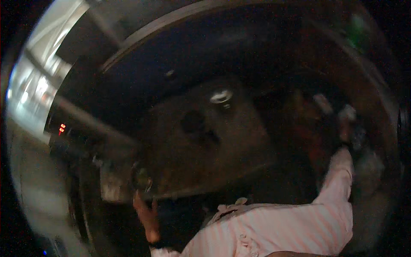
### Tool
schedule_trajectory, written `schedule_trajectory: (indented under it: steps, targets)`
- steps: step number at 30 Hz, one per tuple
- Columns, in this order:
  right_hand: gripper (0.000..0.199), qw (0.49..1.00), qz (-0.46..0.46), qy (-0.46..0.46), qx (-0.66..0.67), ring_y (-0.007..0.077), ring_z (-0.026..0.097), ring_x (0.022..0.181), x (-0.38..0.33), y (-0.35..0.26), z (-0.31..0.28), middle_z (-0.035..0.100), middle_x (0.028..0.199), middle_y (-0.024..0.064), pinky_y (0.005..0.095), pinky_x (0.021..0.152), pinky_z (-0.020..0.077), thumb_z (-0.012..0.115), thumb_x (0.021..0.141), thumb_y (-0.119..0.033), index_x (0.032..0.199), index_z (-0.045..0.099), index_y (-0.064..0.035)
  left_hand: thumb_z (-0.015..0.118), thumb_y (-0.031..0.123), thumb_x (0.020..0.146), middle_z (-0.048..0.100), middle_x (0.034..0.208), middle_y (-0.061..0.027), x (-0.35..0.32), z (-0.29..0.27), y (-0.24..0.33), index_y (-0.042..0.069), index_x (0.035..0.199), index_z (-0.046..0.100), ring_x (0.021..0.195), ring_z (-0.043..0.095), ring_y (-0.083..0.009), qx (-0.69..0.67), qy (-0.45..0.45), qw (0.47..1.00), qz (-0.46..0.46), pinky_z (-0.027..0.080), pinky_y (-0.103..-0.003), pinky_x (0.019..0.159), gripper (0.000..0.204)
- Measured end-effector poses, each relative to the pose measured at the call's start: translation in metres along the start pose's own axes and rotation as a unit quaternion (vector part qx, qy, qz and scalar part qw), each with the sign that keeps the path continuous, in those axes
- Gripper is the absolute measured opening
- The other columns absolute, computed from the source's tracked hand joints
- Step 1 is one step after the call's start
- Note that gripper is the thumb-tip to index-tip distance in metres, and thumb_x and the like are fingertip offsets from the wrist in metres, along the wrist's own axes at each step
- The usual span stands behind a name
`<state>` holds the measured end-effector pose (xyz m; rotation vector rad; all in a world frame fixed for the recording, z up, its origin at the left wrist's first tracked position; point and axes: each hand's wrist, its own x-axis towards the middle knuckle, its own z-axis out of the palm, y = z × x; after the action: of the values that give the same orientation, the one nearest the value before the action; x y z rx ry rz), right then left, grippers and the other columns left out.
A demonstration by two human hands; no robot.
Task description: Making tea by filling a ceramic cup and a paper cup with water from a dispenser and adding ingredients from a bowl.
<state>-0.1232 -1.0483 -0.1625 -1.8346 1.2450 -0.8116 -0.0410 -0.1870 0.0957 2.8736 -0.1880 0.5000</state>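
Note:
My left hand is at the near left edge of a dim table, its fingers apart with nothing visible in them. Just beyond its fingertips stands a small roundish, shiny thing, too dark to name. My right arm, in a pink and white striped sleeve, stretches far to the right. There my right hand is among a dark clutter, right by a whitish, crumpled-looking thing. Blur and darkness hide its fingers, so whether it holds that thing is unclear.
On the table lie a shiny pale round thing and a dark round patch. Another pale piece sits in the right-hand clutter. A red-lit display glows at left, near a bright opening. Something green shows far right.

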Motion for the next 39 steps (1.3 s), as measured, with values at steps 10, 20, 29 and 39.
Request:
schedule_trajectory:
  steps: [10,20,29,39]
  targets:
    - [0.022,0.996,-0.027,-0.023,0.081,0.0195,0.049,0.095,-0.085,-0.065,0.032,0.055,0.101,0.0063,0.0339,0.084,0.0366,0.048,0.086,-0.019,0.102,0.060,-0.0102,0.065,0.012,0.075,0.051,0.117,-0.0200,-0.029,0.036,-0.085,0.001,0.125,0.043,0.111,0.044,-0.0391,0.016,-0.022,0.996,-0.085,0.035,-0.045,0.095,0.055]
    - [0.025,0.791,-0.516,-0.288,-0.157,0.0227,0.047,0.111,-0.393,-0.361,0.084,0.055,0.114,0.0087,0.0352,0.098,0.0331,0.051,0.082,-0.010,0.105,0.061,-0.0095,0.059,0.021,0.076,0.064,0.081,-0.0147,0.058,0.117,-0.153,0.010,0.090,0.063,0.078,0.062,-0.0369,0.009,-0.115,0.987,-0.114,0.050,-0.046,0.067,0.018]
    - [0.026,0.654,-0.363,-0.663,0.022,0.0287,0.060,0.084,-0.660,-0.458,0.270,0.063,0.095,0.0169,0.0371,0.074,0.0469,0.052,0.087,-0.023,0.098,0.059,-0.0005,0.056,0.017,0.076,0.065,0.078,-0.0157,0.102,0.094,-0.172,0.008,0.074,0.066,0.074,0.064,-0.0348,-0.012,-0.156,0.986,-0.060,0.052,-0.043,0.062,0.013]
    - [0.026,0.627,-0.526,-0.538,-0.202,0.0392,0.057,0.089,-0.753,-0.453,0.363,0.060,0.101,0.0208,0.0452,0.079,0.0462,0.052,0.083,-0.014,0.103,0.058,0.0006,0.054,0.019,0.078,0.065,0.081,-0.0178,0.088,0.086,-0.217,0.007,0.082,0.067,0.078,0.064,-0.0356,-0.075,-0.198,0.974,-0.082,0.051,-0.045,0.067,0.018]
